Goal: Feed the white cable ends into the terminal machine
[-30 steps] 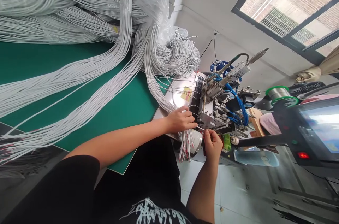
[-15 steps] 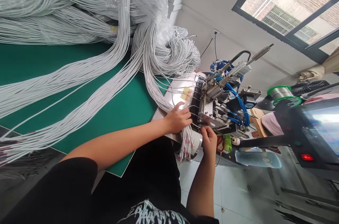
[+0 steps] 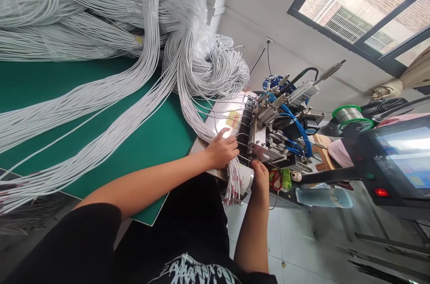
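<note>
My left hand (image 3: pixel 222 151) is closed round a bundle of white cables (image 3: pixel 234 181), whose loose ends with reddish tips hang below the fingers. Close by on the right, the fingertips of my right hand (image 3: pixel 260 175) are pinched together at the lower front corner of a machine (image 3: pixel 264 138) with metal cylinders and blue tubes. Whatever sits between those fingertips is too small to make out. Several single cables run across the machine's pale metal plate (image 3: pixel 220 111) into its dark slotted edge (image 3: pixel 245 118).
Long strands of white cable (image 3: pixel 110 82) lie over the green tabletop (image 3: pixel 161 136), with plastic-wrapped coils (image 3: pixel 40 2) behind. To the right are a wire spool with green rims (image 3: pixel 351 116), a screen (image 3: pixel 406 158) on an arm and a clear blue tray (image 3: pixel 324 196).
The whole view has shifted slightly, so everything sits a little further left. Both hands keep nearly the same place at the bundle and the machine.
</note>
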{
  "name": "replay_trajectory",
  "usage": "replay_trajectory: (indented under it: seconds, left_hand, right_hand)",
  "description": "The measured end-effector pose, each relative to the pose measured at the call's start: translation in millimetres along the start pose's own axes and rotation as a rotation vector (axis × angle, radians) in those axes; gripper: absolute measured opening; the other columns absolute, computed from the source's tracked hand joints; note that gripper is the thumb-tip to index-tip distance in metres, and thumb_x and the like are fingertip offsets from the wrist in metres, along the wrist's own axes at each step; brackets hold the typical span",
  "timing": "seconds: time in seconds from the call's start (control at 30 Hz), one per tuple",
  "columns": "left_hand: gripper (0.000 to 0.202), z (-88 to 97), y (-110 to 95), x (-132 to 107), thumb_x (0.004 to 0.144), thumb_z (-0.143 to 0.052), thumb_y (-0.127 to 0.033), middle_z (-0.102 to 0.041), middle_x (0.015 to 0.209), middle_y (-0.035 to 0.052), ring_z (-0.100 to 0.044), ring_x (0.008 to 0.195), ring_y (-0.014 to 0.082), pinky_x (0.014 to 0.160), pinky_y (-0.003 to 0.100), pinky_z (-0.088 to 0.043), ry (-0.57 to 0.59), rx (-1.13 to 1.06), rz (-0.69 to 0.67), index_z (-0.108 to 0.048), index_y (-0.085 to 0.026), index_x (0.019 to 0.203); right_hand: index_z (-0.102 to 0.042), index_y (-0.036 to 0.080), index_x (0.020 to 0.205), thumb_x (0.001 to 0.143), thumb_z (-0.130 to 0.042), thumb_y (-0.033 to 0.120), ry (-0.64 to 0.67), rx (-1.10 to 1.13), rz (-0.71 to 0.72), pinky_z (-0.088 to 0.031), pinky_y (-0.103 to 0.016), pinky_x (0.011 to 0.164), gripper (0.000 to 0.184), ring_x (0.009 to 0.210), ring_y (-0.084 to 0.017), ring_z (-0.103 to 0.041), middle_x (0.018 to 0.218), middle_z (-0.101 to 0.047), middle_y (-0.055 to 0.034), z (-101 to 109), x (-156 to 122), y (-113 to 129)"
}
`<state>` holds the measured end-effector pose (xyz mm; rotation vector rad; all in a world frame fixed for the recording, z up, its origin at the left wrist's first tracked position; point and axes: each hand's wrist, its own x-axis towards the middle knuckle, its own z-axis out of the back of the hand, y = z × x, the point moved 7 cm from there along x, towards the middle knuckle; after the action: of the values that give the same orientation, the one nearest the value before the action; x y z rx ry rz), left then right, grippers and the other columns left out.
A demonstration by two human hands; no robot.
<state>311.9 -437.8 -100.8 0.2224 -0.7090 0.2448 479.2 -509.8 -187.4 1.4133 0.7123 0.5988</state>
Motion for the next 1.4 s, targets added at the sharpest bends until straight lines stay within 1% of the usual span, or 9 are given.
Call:
replay_trajectory:
  seconds: [0.17,0.33,0.43,0.6,0.77,0.9,1.13,1.23,1.4]
  left_hand:
    - [0.013,0.4,0.0,-2.2,0.076,-0.053,-0.010,-0.064,0.085,0.0049,-0.053,0.097,0.0221,0.106,0.056,-0.018,-0.006,-0.029,-0.022,-0.063,-0.018,0.077]
    - [0.022,5.2,-2.2,-2.3,0.084,-0.048,-0.011,-0.065,0.098,0.0037,-0.053,0.102,0.0194,0.111,0.055,-0.013,-0.057,-0.050,-0.065,-0.066,-0.022,0.092]
    - [0.024,6.7,-2.3,-2.4,0.086,-0.047,-0.011,-0.066,0.097,0.0024,-0.053,0.101,0.0179,0.111,0.054,-0.012,-0.076,-0.051,-0.075,-0.065,-0.023,0.095]
    - [0.022,6.9,-3.0,-3.5,0.086,-0.048,-0.011,-0.066,0.095,0.0019,-0.054,0.100,0.0176,0.112,0.054,-0.011,-0.087,-0.044,-0.092,-0.064,-0.023,0.095]
    - [0.021,7.0,-3.0,-4.6,0.086,-0.048,-0.011,-0.066,0.092,0.0015,-0.054,0.100,0.0180,0.111,0.054,-0.013,-0.089,-0.061,-0.093,-0.063,-0.022,0.096]
    - [0.021,6.0,-2.7,-4.0,0.086,-0.047,-0.012,-0.066,0.088,0.0015,-0.055,0.098,0.0178,0.110,0.052,-0.014,-0.065,-0.070,-0.090,-0.063,-0.023,0.096]
    - [0.030,11.0,-3.9,-1.4,0.089,-0.044,-0.012,-0.061,0.073,-0.0027,-0.054,0.076,0.0134,0.105,0.046,-0.022,-0.080,-0.067,-0.111,-0.057,-0.024,0.113]
    - [0.027,14.4,-3.0,-1.9,0.090,-0.044,-0.013,-0.063,0.077,-0.0026,-0.055,0.076,0.0126,0.104,0.045,-0.022,-0.106,-0.064,-0.099,-0.058,-0.025,0.110]
    - [0.017,18.8,3.2,-3.6,0.095,-0.045,-0.028,-0.065,0.078,-0.0020,-0.057,0.078,0.0130,0.098,0.043,-0.023,-0.174,-0.031,0.025,-0.061,-0.024,0.099]
  right_hand:
    - [-0.056,0.016,0.065,0.064,-0.070,0.051,-0.044,-0.094,0.039,-0.030,-0.022,0.047,0.038,0.048,-0.009,-0.037,0.052,-0.046,0.0052,10.2,-11.1,4.9]
    - [-0.065,0.014,0.076,0.073,-0.066,0.050,-0.100,-0.301,0.187,-0.036,-0.023,0.055,0.036,0.058,-0.012,-0.047,0.065,-0.059,-0.0006,32.3,-34.7,34.1]
    - [-0.067,0.016,0.076,0.077,-0.065,0.046,0.038,-0.458,0.251,-0.038,-0.024,0.055,0.031,0.057,-0.012,-0.047,0.065,-0.060,-0.0007,27.8,-54.0,55.7]
    - [-0.067,0.017,0.077,0.080,-0.064,0.039,0.389,-0.655,0.291,-0.035,-0.022,0.050,0.023,0.054,-0.011,-0.045,0.064,-0.058,0.0001,-3.6,-82.9,69.0]
    - [-0.068,0.018,0.080,0.082,-0.062,0.041,0.478,-0.698,0.243,-0.033,-0.022,0.048,0.024,0.052,-0.011,-0.043,0.063,-0.059,0.0000,-18.7,-90.0,59.8]
    - [-0.066,0.017,0.078,0.081,-0.061,0.043,0.386,-0.621,0.263,-0.036,-0.023,0.051,0.026,0.053,-0.012,-0.046,0.063,-0.059,-0.0007,-13.1,-84.1,61.7]
    - [-0.062,0.017,0.079,0.082,-0.061,0.042,0.126,-0.413,0.297,-0.039,-0.023,0.055,0.026,0.058,-0.012,-0.048,0.064,-0.055,0.0012,6.5,-59.0,58.6]
    - [-0.061,0.016,0.079,0.081,-0.061,0.044,0.057,-0.368,0.297,-0.040,-0.024,0.057,0.028,0.061,-0.012,-0.049,0.066,-0.056,0.0004,10.0,-49.3,52.3]
    - [-0.061,0.015,0.081,0.079,-0.062,0.047,-0.073,-0.306,0.299,-0.040,-0.024,0.056,0.032,0.059,-0.013,-0.049,0.066,-0.056,-0.0006,22.2,-39.4,48.5]
